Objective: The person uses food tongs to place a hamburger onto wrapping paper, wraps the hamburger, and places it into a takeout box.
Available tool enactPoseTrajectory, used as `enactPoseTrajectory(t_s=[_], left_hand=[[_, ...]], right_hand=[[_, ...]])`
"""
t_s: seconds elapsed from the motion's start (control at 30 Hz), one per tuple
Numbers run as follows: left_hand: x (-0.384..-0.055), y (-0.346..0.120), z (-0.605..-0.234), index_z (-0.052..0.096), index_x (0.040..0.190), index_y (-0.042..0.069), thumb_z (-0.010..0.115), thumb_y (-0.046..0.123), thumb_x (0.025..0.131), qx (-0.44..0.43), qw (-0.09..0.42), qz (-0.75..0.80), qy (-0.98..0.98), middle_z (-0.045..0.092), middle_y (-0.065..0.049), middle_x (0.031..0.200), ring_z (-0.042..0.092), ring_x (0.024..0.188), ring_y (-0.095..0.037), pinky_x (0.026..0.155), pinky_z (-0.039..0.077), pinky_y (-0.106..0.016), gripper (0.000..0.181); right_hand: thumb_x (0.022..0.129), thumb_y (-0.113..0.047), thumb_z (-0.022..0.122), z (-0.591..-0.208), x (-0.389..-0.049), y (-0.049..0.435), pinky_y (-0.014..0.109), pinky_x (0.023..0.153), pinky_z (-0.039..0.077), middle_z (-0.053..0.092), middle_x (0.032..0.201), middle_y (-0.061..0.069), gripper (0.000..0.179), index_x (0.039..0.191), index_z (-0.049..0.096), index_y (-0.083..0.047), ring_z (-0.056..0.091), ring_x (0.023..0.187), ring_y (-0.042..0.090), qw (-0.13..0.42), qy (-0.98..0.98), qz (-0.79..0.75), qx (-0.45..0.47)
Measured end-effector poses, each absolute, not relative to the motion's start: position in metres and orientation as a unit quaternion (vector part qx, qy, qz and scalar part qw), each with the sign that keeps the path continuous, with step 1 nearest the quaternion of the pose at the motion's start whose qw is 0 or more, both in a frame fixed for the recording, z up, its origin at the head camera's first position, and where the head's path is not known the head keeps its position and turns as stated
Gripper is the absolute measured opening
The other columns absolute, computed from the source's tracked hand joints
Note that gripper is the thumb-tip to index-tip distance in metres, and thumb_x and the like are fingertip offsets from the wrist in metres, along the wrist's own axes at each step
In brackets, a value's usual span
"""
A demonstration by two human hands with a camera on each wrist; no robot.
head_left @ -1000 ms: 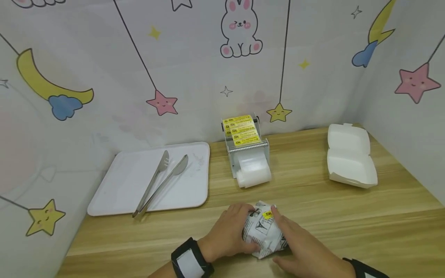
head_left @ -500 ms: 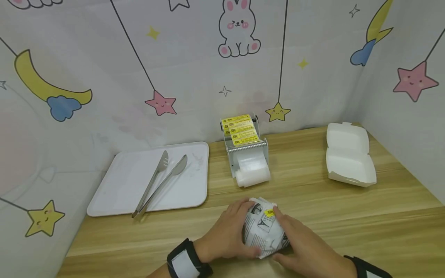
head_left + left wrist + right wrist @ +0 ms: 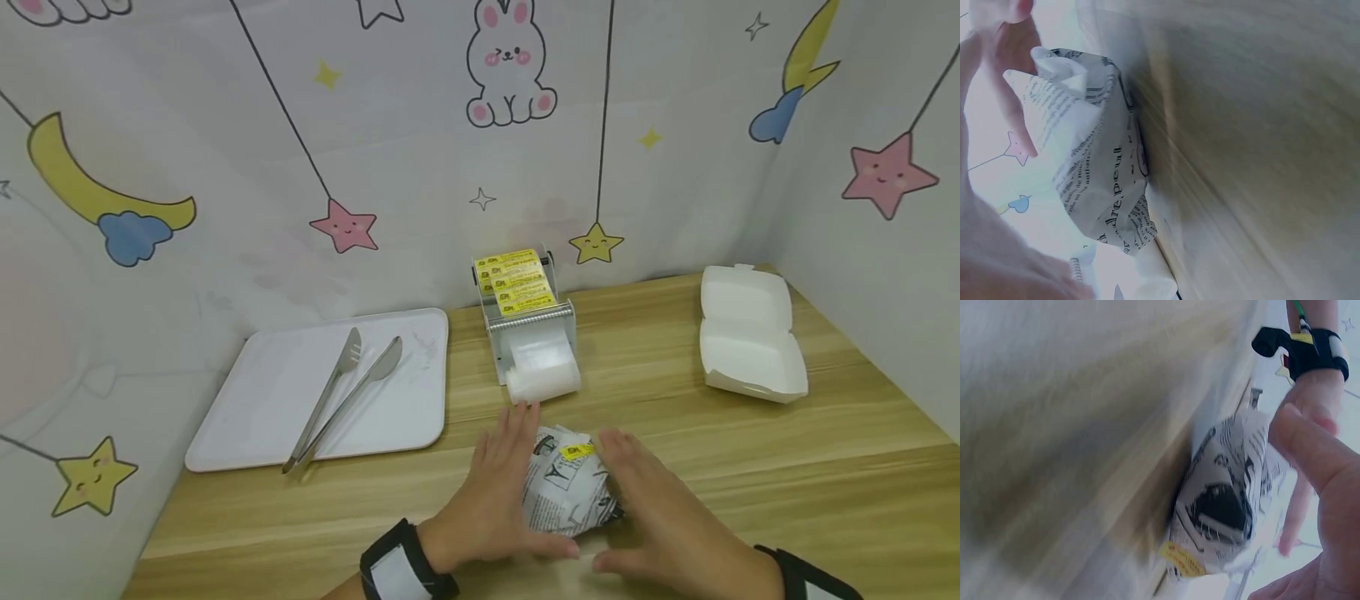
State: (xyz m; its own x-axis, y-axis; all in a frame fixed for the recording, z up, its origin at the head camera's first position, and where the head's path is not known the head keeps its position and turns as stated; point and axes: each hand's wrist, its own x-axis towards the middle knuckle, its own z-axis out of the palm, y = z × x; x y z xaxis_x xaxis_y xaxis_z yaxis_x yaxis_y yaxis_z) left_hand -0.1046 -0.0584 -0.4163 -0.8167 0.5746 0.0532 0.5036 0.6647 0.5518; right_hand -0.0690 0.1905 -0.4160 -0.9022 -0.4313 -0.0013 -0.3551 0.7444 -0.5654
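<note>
A rounded parcel wrapped in newsprint-patterned paper [image 3: 564, 496] sits on the wooden table, between both hands. Across its top edge lies a yellow sticker [image 3: 577, 451]. On its left side is my left hand [image 3: 491, 492], fingers straight and spread, thumb in front. My right hand [image 3: 660, 512] stands to its right with straightened fingers, thumb also in front. Folded paper corners of the parcel [image 3: 1094, 156] show in the left wrist view, with a gap to the near hand. The parcel [image 3: 1222, 494] shows a dark print in the right wrist view. What the paper wraps is hidden.
Behind the parcel stands a label dispenser [image 3: 525, 317] with yellow stickers and hanging backing paper [image 3: 543, 379]. At left, a white tray [image 3: 255, 392] bears crossed metal utensils [image 3: 337, 404]. An open white takeaway box [image 3: 752, 333] stands at the back right, near the wall.
Both hands have loosened from the parcel and their fingers have straightened. The parcel has turned slightly, and its sticker now lies more level and further left.
</note>
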Motion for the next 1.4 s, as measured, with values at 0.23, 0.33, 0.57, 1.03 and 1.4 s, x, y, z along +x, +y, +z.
enactPoseTrajectory(t_s=[0.23, 0.33, 0.57, 1.03, 1.4], left_hand=[[-0.111, -0.051, -0.414, -0.008, 0.164, 0.020, 0.087, 0.067, 0.066, 0.286, 0.025, 0.296, 0.911, -0.001, -0.009, 0.171, -0.003, 0.156, -0.034, 0.120, 0.008, -0.063, 0.144], [-0.116, -0.043, -0.407, -0.005, 0.164, 0.018, 0.083, 0.067, 0.071, 0.290, 0.020, 0.310, 0.905, -0.002, -0.004, 0.171, -0.002, 0.156, -0.028, 0.122, 0.011, -0.058, 0.137], [-0.134, -0.008, -0.379, -0.004, 0.163, 0.012, 0.079, 0.065, 0.079, 0.311, 0.038, 0.357, 0.880, -0.004, -0.006, 0.169, 0.000, 0.156, -0.023, 0.122, 0.018, -0.048, 0.129], [-0.191, 0.098, -0.373, 0.015, 0.164, 0.013, 0.070, 0.059, 0.090, 0.325, 0.062, 0.276, 0.902, 0.021, -0.018, 0.166, 0.035, 0.147, -0.023, 0.112, 0.040, -0.034, 0.103], [-0.219, 0.173, -0.405, 0.028, 0.160, 0.041, 0.067, 0.062, 0.090, 0.286, 0.101, 0.111, 0.946, 0.024, -0.008, 0.166, 0.057, 0.125, -0.015, 0.078, 0.054, -0.026, 0.082]], right_hand=[[0.064, -0.063, 0.087, -0.415, -0.072, 0.203, 0.063, 0.111, 0.032, 0.026, 0.163, 0.024, 0.134, 0.163, 0.015, -0.008, 0.029, 0.147, 0.044, -0.029, 0.935, -0.273, -0.223], [0.063, -0.057, 0.090, -0.412, -0.076, 0.210, 0.064, 0.110, 0.032, 0.023, 0.163, 0.025, 0.136, 0.163, 0.013, -0.006, 0.029, 0.146, 0.047, -0.037, 0.935, -0.279, -0.218], [0.065, -0.045, 0.094, -0.402, -0.090, 0.233, 0.069, 0.108, 0.031, 0.022, 0.162, 0.030, 0.134, 0.162, 0.012, -0.003, 0.026, 0.145, 0.052, -0.054, 0.934, -0.294, -0.194], [0.074, -0.026, 0.093, -0.406, -0.145, 0.331, 0.073, 0.107, 0.025, 0.021, 0.155, 0.042, 0.123, 0.156, 0.011, 0.012, 0.025, 0.141, 0.057, -0.132, 0.941, -0.296, -0.098], [0.083, -0.030, 0.086, -0.437, -0.161, 0.384, 0.073, 0.093, 0.035, 0.041, 0.126, 0.041, 0.093, 0.142, 0.036, 0.021, 0.039, 0.117, 0.056, -0.120, 0.962, -0.241, -0.049]])
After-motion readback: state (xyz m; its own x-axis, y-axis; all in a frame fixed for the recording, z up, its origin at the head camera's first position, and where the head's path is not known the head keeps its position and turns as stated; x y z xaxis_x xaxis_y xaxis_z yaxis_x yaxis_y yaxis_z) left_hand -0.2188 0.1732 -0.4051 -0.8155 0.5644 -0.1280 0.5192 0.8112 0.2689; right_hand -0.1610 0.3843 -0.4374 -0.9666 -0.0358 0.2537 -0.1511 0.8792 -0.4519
